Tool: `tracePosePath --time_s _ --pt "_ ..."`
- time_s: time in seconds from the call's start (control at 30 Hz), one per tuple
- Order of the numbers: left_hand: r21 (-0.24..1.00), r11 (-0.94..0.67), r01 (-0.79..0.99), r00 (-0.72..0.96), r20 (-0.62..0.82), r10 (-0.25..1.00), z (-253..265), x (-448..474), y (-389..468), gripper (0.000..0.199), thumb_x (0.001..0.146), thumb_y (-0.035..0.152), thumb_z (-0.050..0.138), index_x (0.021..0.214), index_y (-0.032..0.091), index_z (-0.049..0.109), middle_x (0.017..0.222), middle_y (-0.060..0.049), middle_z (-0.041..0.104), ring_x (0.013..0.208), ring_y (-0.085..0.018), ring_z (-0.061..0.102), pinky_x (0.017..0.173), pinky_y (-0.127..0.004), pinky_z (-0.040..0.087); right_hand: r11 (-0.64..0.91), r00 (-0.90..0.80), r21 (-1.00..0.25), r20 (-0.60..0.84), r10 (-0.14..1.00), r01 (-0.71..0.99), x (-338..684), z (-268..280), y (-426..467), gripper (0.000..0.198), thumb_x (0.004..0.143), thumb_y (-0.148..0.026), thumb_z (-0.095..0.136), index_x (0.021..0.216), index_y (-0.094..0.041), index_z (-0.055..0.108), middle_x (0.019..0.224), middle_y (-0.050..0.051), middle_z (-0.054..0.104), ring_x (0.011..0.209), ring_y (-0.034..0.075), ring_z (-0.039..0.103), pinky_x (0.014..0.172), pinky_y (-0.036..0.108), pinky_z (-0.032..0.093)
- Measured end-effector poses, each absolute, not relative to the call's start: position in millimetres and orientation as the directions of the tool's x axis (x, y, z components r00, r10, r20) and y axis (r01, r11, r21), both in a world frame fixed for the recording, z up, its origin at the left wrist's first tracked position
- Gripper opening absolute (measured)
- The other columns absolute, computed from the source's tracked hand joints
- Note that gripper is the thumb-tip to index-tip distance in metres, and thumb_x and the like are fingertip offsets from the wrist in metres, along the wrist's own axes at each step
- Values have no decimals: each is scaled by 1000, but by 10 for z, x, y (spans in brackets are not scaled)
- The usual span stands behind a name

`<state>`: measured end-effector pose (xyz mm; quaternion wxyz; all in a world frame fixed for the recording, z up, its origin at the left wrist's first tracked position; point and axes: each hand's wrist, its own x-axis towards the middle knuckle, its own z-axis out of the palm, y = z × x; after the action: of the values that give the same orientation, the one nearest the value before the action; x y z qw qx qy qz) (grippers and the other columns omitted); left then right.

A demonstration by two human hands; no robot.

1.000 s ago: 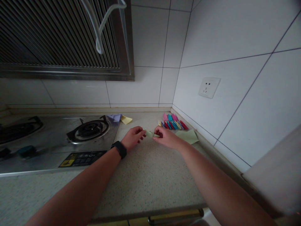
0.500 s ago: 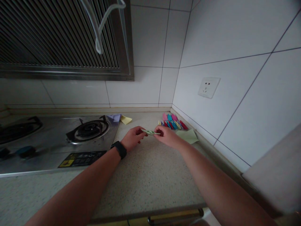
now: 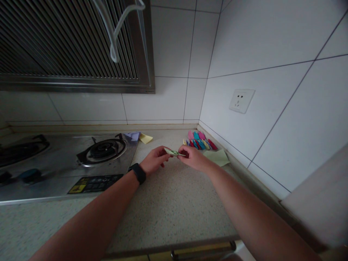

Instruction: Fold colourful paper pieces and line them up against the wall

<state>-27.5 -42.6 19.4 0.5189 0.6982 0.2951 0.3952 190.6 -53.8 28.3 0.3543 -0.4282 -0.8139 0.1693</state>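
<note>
Between my two hands is a small piece of folded pale green paper [image 3: 174, 152], held just above the speckled countertop [image 3: 174, 203]. My left hand [image 3: 155, 160] pinches its left end; a black watch sits on that wrist. At the right end, the fingers of my right hand [image 3: 193, 156] are closed on the paper, and they hide part of it. Beyond my right hand stand several small folded paper pieces [image 3: 199, 144] in red, blue, yellow and pink, set in rows. A flat pale green sheet [image 3: 217, 157] lies just right of that hand.
To the left is a steel gas stove [image 3: 62, 152] with a black burner [image 3: 104, 148]. Purple paper [image 3: 133, 136] and yellow paper [image 3: 146, 138] lie by its back right corner. A range hood [image 3: 81, 85] hangs above. The tiled right wall holds a socket [image 3: 241, 101].
The left end of the folded green paper has tilted up slightly, and my left fingers have shifted a little on it. My right hand stays nearly where it was.
</note>
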Motion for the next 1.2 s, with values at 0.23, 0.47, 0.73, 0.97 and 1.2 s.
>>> tracePosePath --time_s 0.23,0.47,0.73,0.97,1.2 --pt "963 -267 -23 509 241 826 208 -268 -439 24 79 33 63 96 16 57 98 -7 64 75 -13 57 51 -19 46 582 -399 -581 423 813 569 1907 278 -539 9 82 -27 58 82 -19 54 69 -3 51 64 11 48 60 23 35" --pt "956 -295 3 524 250 815 202 -253 -429 30 79 39 66 94 16 56 86 -4 61 70 -11 55 50 -18 44 562 -411 -575 383 827 595 1907 287 -572 11 82 -30 59 81 -19 55 65 -4 49 60 11 44 57 23 32" --pt "951 -309 23 532 250 809 184 -248 -427 31 77 36 68 97 16 56 84 -4 61 71 -12 56 51 -19 44 563 -431 -574 363 826 594 1892 295 -588 13 83 -32 58 79 -19 55 64 -4 48 59 11 44 55 23 31" --pt "963 -268 -2 527 229 819 190 -248 -440 32 79 37 67 100 17 54 98 -8 66 72 -12 57 51 -19 44 605 -363 -550 492 792 575 1897 316 -579 11 82 -30 60 80 -20 55 66 -3 50 59 11 46 56 23 33" --pt "950 -313 16 398 281 873 153 -269 -370 41 79 42 65 110 17 56 97 -7 61 73 -12 57 49 -18 45 616 -278 -456 611 742 642 1989 341 -519 10 81 -28 61 77 -20 56 66 -1 55 58 12 47 57 24 34"
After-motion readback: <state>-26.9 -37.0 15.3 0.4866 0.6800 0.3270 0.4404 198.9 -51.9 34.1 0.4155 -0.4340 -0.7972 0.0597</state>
